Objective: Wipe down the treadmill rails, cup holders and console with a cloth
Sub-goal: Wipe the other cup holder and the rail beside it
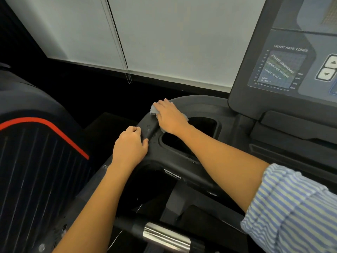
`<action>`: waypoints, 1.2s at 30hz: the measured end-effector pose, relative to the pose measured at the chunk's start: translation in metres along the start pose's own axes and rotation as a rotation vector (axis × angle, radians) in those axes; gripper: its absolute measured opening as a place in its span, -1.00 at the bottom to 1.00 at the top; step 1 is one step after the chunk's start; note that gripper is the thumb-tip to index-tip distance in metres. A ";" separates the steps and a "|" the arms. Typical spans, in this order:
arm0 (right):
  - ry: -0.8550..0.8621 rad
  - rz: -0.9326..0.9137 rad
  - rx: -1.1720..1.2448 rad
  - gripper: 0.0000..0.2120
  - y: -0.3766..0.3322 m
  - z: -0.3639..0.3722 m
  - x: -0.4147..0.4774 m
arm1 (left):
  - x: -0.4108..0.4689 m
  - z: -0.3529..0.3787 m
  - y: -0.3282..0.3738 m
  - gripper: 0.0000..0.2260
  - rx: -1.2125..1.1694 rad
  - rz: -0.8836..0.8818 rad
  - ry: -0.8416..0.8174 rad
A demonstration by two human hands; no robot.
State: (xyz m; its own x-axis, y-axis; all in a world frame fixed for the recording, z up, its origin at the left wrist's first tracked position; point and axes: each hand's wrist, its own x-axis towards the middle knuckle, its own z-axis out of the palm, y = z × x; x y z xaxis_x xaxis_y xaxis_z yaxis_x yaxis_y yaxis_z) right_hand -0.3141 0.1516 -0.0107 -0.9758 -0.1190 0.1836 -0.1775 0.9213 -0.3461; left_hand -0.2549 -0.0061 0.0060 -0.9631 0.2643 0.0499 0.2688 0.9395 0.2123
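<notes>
Head view, two hands — right hand flat on one cloth; left hand grasping one rail in its grip.

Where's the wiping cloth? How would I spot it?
Find the treadmill console on the right, then the dark cup holder below-left of it. At its far rim the right hand presses on the black rail. The cloth is the pale grey bunch peeking from under it, the only light thing there.

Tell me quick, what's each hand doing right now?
Left hand: fingers curled, gripping the cup-holder rim.
Right hand: fingers flat, pressing the grey cloth on that rim.
</notes>
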 end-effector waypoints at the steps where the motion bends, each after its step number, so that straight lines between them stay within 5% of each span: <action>1: -0.029 -0.031 0.009 -0.58 0.003 -0.001 -0.001 | 0.000 0.001 -0.001 -0.54 0.000 0.000 0.003; 8: 0.034 0.190 -0.087 -0.63 0.026 -0.007 0.012 | -0.002 0.004 -0.004 -0.51 -0.025 0.008 0.024; 16: -0.069 -0.189 0.054 -0.56 -0.021 0.014 -0.015 | -0.002 0.008 -0.006 -0.53 -0.036 0.004 0.062; 24: -0.043 0.047 -0.067 -0.60 -0.001 -0.002 0.001 | -0.004 0.006 -0.007 -0.52 -0.071 -0.004 0.059; 30: -0.046 -0.154 0.040 -0.56 -0.026 0.012 -0.022 | -0.003 0.009 -0.006 -0.54 -0.057 0.002 0.087; 33: -0.059 -0.031 0.186 -0.55 -0.026 0.001 -0.032 | -0.002 0.007 -0.006 -0.54 -0.070 0.010 0.087; 36: 0.102 0.262 0.525 -0.69 -0.022 -0.024 -0.038 | 0.002 0.002 -0.009 -0.56 -0.102 -0.010 0.060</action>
State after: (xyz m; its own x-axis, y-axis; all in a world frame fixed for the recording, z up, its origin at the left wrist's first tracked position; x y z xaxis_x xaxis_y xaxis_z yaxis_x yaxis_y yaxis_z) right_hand -0.2702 0.1449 0.0117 -0.9830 0.1476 0.1094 0.0025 0.6060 -0.7954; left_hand -0.2593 -0.0134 0.0028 -0.9654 0.2385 0.1052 0.2597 0.9141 0.3115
